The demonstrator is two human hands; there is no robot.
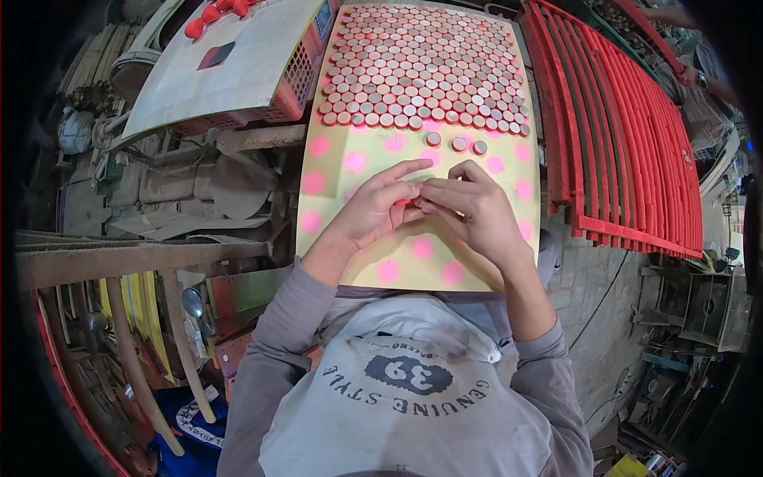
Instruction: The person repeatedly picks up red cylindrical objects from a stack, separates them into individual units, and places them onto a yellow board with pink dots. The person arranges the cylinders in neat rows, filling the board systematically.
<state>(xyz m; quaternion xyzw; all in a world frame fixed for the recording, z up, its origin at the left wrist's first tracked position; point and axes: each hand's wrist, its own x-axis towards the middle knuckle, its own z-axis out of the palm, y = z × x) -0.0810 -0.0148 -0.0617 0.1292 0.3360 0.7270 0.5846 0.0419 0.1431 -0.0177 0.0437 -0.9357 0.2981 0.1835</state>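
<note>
Both of my hands meet over the near half of a yellow board (366, 254) with pink dots. A small red piece (404, 202) shows between the fingers of my left hand (372, 208), its shape mostly hidden. My right hand (475, 208) is closed in a pinch against the left fingertips; whatever sits in that pinch is covered by the fingers. Beyond them, many round discs (429, 67) with pale tops and red rims lie packed in rows over the far half. Three loose discs (458, 144) stand apart, just in front of the block.
To the right leans a stack of red slatted frames (612, 127). At the left stand a pale panel (230, 67) over a red crate (296, 79) and a wooden rail (143, 262). Another person's hand (690, 77) appears at the far right.
</note>
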